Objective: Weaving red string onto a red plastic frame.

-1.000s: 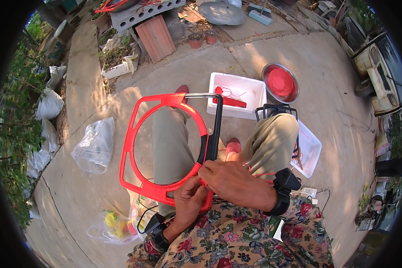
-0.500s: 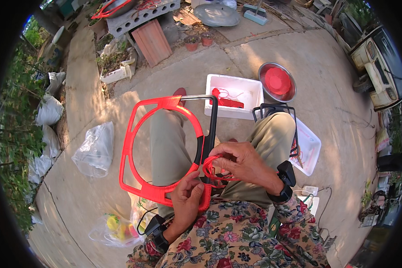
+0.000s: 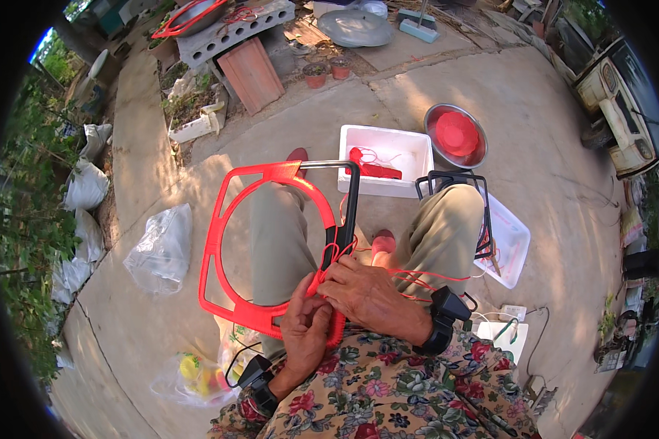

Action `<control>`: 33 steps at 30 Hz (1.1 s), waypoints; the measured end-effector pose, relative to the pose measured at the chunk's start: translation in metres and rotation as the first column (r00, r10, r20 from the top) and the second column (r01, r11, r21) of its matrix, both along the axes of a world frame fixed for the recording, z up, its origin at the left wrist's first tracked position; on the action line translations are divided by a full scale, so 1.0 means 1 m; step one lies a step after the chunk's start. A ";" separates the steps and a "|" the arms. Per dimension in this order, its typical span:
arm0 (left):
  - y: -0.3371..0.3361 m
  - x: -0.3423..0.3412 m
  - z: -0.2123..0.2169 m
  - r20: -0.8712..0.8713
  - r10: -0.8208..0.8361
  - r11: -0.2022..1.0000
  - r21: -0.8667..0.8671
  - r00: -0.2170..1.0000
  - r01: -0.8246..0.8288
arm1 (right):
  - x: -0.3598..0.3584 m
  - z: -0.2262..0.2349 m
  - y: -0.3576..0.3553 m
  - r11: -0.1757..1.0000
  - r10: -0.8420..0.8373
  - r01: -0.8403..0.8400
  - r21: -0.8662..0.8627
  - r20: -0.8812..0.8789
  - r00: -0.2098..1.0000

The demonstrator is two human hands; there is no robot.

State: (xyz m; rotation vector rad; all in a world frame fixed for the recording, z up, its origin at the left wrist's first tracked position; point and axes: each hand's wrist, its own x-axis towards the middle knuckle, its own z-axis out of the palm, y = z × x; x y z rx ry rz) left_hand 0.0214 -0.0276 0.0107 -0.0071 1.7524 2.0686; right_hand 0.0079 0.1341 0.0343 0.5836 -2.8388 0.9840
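Observation:
A square frame [image 3: 216,234] with a round ring inside lies across my lap, mostly wound in red cord. Its right side bar [image 3: 354,194] is bare black, and a short stretch of the top bar shows bare metal. My left hand [image 3: 305,329] grips the frame near its lower right corner, thumb and fingers closed. Right beside it, my right hand [image 3: 373,296] has its fingers pinched on the red cord [image 3: 432,275] against the frame. Loops of cord rise above the knuckles, and loose strands trail off to the right. My fingertips partly hide the contact point.
Beyond my knees stands a white foam box [image 3: 384,186] with red cord inside. A metal basin [image 3: 483,150] holds a red round piece. A bare black frame [image 3: 483,219] leans by my right knee over a white tray [image 3: 516,234]. Plastic bags [image 3: 161,249] lie left.
The bundle of cord in my right hand has opened into loops and trailing strands. My right hand has moved down and left, close against my left hand, which keeps its hold.

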 end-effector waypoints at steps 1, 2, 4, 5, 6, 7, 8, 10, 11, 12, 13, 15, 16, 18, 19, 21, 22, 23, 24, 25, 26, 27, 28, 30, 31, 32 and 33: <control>0.001 0.000 0.000 -0.018 0.013 1.000 0.021 1.000 -0.012 | 0.001 -0.001 -0.001 1.000 0.003 -0.003 -0.003 -0.001 1.000; -0.001 0.000 -0.002 -0.019 0.015 1.000 0.020 1.000 -0.014 | 0.002 -0.002 -0.002 1.000 0.010 -0.008 -0.020 0.057 0.998; -0.004 0.001 -0.007 -0.004 -0.013 1.000 0.008 1.000 0.013 | 0.003 -0.003 -0.001 0.999 0.020 -0.016 -0.035 0.111 0.994; -0.005 0.000 -0.008 -0.005 -0.011 1.000 0.009 1.000 0.012 | 0.004 -0.004 0.000 0.994 0.023 -0.009 -0.106 0.126 0.992; -0.005 -0.001 -0.008 0.021 -0.027 1.000 -0.005 0.999 0.027 | 0.005 -0.006 0.001 0.984 0.027 -0.002 -0.175 0.141 0.990; -0.005 -0.002 -0.009 0.048 -0.042 0.999 -0.018 0.998 0.043 | 0.005 -0.007 0.002 0.985 0.028 -0.004 -0.173 0.140 0.990; -0.005 -0.001 -0.010 0.047 -0.040 0.999 -0.016 0.998 0.041 | 0.006 -0.009 0.002 0.971 0.019 0.017 -0.238 0.148 0.989; -0.005 0.000 -0.012 0.049 -0.010 1.000 0.003 0.999 0.010 | 0.007 -0.007 0.003 0.953 0.013 0.034 -0.302 0.154 0.988; -0.006 0.001 -0.014 0.047 -0.008 1.000 0.004 0.999 0.008 | 0.007 -0.004 0.004 0.938 0.030 0.046 -0.344 0.211 0.977; -0.007 0.002 -0.016 0.048 -0.007 0.999 -0.033 0.999 0.008 | 0.007 -0.002 0.005 0.922 0.048 0.060 -0.383 0.266 0.963; -0.008 0.002 -0.017 0.049 -0.005 0.997 -0.070 0.999 0.009 | 0.008 -0.001 0.006 0.922 0.050 0.057 -0.382 0.263 0.963; -0.006 0.000 -0.014 0.052 -0.007 0.996 -0.089 0.999 0.012 | 0.007 0.004 0.008 0.952 0.059 0.024 -0.305 0.260 0.964; -0.004 -0.002 -0.011 0.057 -0.011 0.994 -0.109 0.998 0.018 | 0.006 0.005 0.010 0.953 0.057 0.023 -0.301 0.255 0.965; 0.000 -0.008 -0.004 0.119 0.016 0.999 -0.040 0.993 -0.011 | 0.000 0.007 0.012 0.947 0.039 0.039 -0.317 0.235 0.971; 0.002 -0.011 -0.001 0.187 0.039 0.999 0.023 0.982 -0.044 | -0.003 0.013 0.015 0.949 0.040 0.035 -0.314 0.228 0.973; 0.006 -0.016 0.003 0.201 0.058 0.998 0.026 0.978 -0.065 | -0.009 0.030 0.021 0.858 -0.021 0.202 -0.472 0.361 0.932; 0.007 -0.019 0.005 0.222 0.078 0.996 0.024 0.972 -0.086 | -0.011 0.033 0.026 0.860 -0.018 0.195 -0.471 0.353 0.935; 0.008 -0.023 0.007 0.213 0.085 0.995 0.028 0.973 -0.093 | -0.013 0.035 0.032 0.848 -0.084 0.225 -0.479 0.296 0.951; 0.004 -0.024 0.010 0.226 0.100 0.992 0.050 0.969 -0.114 | -0.014 0.038 0.034 0.833 -0.142 0.246 -0.495 0.239 0.961; -0.001 -0.024 0.014 0.234 0.127 0.986 0.073 0.964 -0.148 | -0.013 0.039 0.034 0.831 -0.128 0.248 -0.498 0.263 0.956; -0.007 -0.019 0.016 0.273 0.132 0.986 0.059 0.953 -0.154 | -0.009 0.040 0.031 0.831 -0.105 0.240 -0.502 0.283 0.953; -0.011 -0.017 0.014 0.281 0.160 0.982 0.052 0.946 -0.182 | -0.004 0.041 0.028 0.829 -0.083 0.267 -0.492 0.364 0.928; -0.013 -0.014 0.016 0.271 0.152 0.983 0.056 0.950 -0.173 | 0.003 0.044 0.024 0.830 -0.048 0.269 -0.489 0.419 0.907; -0.004 -0.010 -0.006 0.251 0.104 0.979 0.146 0.962 -0.144 | 0.022 0.030 0.027 0.840 -0.108 0.320 -0.439 0.443 0.890; 0.002 -0.014 0.001 0.278 0.066 0.996 0.047 0.958 -0.082 | 0.034 0.008 0.029 0.826 -0.170 0.355 -0.438 0.408 0.897; 0.004 -0.015 -0.001 0.280 0.033 0.999 0.004 0.960 -0.035 | 0.040 -0.003 0.028 0.810 -0.203 0.371 -0.455 0.375 0.904; 0.004 -0.012 -0.009 0.275 0.088 0.995 0.012 0.958 -0.095 | 0.042 0.022 0.026 0.798 -0.152 0.502 -0.333 0.694 0.704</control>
